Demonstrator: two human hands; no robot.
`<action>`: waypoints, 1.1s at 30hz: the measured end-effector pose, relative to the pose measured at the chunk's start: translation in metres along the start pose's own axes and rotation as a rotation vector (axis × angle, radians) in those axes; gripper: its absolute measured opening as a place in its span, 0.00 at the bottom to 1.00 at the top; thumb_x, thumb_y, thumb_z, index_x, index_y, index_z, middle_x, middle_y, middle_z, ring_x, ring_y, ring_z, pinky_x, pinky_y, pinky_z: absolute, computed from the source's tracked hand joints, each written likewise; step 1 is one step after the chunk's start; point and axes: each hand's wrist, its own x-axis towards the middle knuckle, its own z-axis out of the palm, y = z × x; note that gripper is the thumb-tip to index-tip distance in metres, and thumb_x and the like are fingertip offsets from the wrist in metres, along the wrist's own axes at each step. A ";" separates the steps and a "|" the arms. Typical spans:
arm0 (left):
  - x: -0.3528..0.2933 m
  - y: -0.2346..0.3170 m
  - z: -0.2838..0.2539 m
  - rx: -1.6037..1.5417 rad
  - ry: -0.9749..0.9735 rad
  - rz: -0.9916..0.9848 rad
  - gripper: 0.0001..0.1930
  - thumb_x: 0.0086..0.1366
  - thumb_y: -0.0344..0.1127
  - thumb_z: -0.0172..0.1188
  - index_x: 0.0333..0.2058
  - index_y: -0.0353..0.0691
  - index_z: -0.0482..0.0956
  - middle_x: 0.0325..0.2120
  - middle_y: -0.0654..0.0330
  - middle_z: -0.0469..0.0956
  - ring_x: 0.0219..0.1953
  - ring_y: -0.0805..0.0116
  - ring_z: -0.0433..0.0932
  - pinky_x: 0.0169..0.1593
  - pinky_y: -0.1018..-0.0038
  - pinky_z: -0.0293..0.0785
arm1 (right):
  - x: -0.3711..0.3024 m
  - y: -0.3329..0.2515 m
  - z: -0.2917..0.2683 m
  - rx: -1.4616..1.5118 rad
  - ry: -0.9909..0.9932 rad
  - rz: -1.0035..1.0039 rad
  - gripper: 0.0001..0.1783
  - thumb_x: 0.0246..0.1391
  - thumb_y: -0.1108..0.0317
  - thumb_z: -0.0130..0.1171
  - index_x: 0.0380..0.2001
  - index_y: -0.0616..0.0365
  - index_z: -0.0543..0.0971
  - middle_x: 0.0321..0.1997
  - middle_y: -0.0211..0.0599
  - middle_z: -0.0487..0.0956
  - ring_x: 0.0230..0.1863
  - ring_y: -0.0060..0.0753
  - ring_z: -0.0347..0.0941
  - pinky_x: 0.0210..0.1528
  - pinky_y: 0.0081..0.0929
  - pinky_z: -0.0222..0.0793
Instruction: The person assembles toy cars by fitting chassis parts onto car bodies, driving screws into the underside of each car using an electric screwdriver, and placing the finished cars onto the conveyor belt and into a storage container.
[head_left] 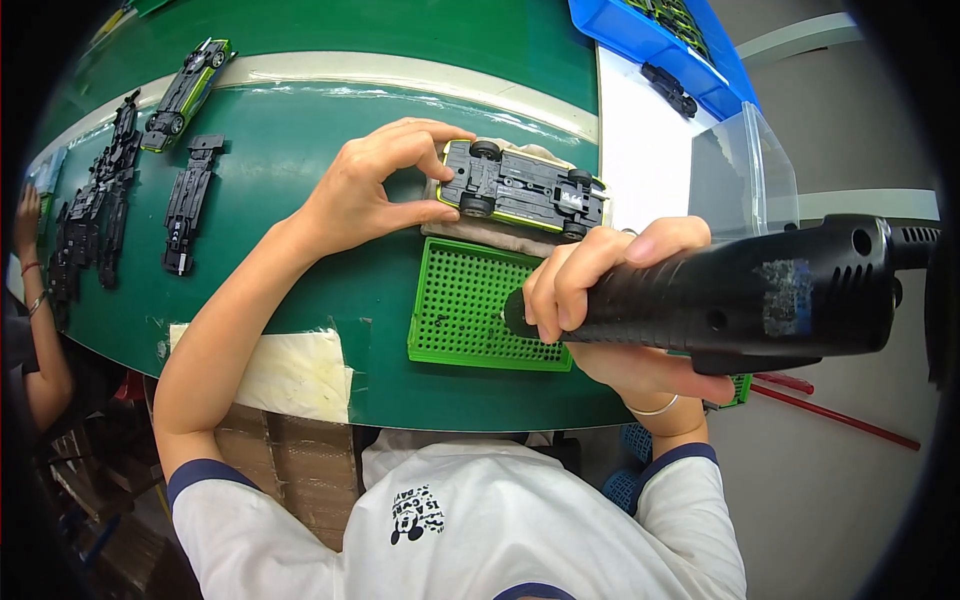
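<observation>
Upturned toy car under my hands on the green table.
My left hand [365,190] pinches the end of the toy car [522,189], lying wheels-up on a cloth pad [470,235]; my right hand [600,300] grips a black electric screwdriver [740,295] over the green perforated tray [465,310].

The bench [330,150] is dark green with a pale stripe. At twelve o'clock, the toy car [522,188] shows a dark grey underside edged yellow-green. The tray [460,305] below is bright green, gridded with holes. The screwdriver [740,295] is black; the bin [640,35] at one o'clock is blue.
</observation>
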 end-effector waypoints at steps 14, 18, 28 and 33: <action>0.008 0.015 0.005 0.134 0.001 0.098 0.23 0.39 0.35 0.69 0.33 0.41 0.66 0.51 0.51 0.66 0.55 0.54 0.63 0.58 0.58 0.54 | 0.003 -0.016 0.003 -0.077 0.046 0.317 0.39 0.34 0.31 0.49 0.41 0.50 0.58 0.21 0.43 0.69 0.21 0.37 0.67 0.27 0.34 0.67; 0.011 0.022 0.011 0.189 -0.038 0.145 0.23 0.39 0.37 0.69 0.33 0.42 0.66 0.51 0.53 0.65 0.54 0.56 0.63 0.59 0.54 0.50 | 0.002 -0.017 0.000 -0.088 0.064 0.401 0.38 0.35 0.33 0.51 0.41 0.50 0.59 0.22 0.44 0.69 0.22 0.38 0.67 0.29 0.35 0.67; 0.046 0.037 0.026 0.337 -0.215 0.168 0.23 0.39 0.37 0.67 0.34 0.39 0.68 0.44 0.53 0.69 0.46 0.54 0.68 0.50 0.64 0.63 | 0.025 -0.024 -0.033 -0.089 -0.062 -0.494 0.49 0.28 0.21 0.44 0.44 0.53 0.58 0.21 0.40 0.68 0.17 0.32 0.66 0.22 0.30 0.67; 0.050 0.032 0.033 0.262 -0.201 0.210 0.20 0.37 0.35 0.68 0.30 0.37 0.70 0.39 0.53 0.72 0.36 0.55 0.70 0.39 0.66 0.69 | 0.040 -0.020 -0.059 0.007 0.095 -0.525 0.54 0.26 0.17 0.35 0.46 0.54 0.57 0.20 0.39 0.67 0.16 0.30 0.65 0.20 0.27 0.65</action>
